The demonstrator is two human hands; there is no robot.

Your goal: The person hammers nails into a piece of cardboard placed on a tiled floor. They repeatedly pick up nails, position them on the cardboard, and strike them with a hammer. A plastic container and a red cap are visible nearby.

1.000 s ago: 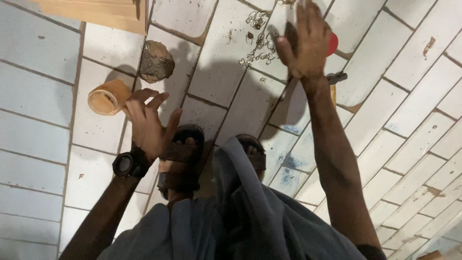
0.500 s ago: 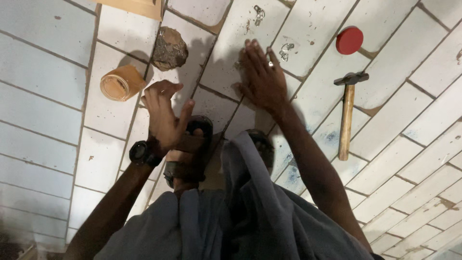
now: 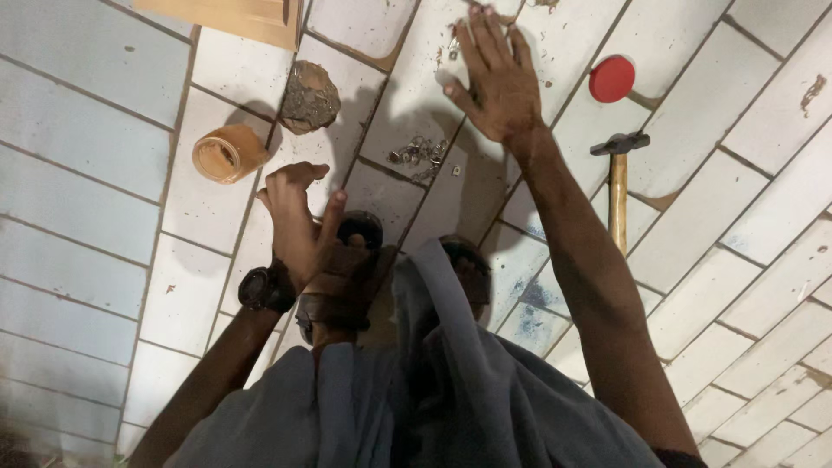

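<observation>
Nails lay scattered mid-frame on the tiled floor; right hand pressed flat above them, left hand hovered half-curled, empty.

floor: white tiles
on it: jar, rock, nails, lid, hammer, board
</observation>
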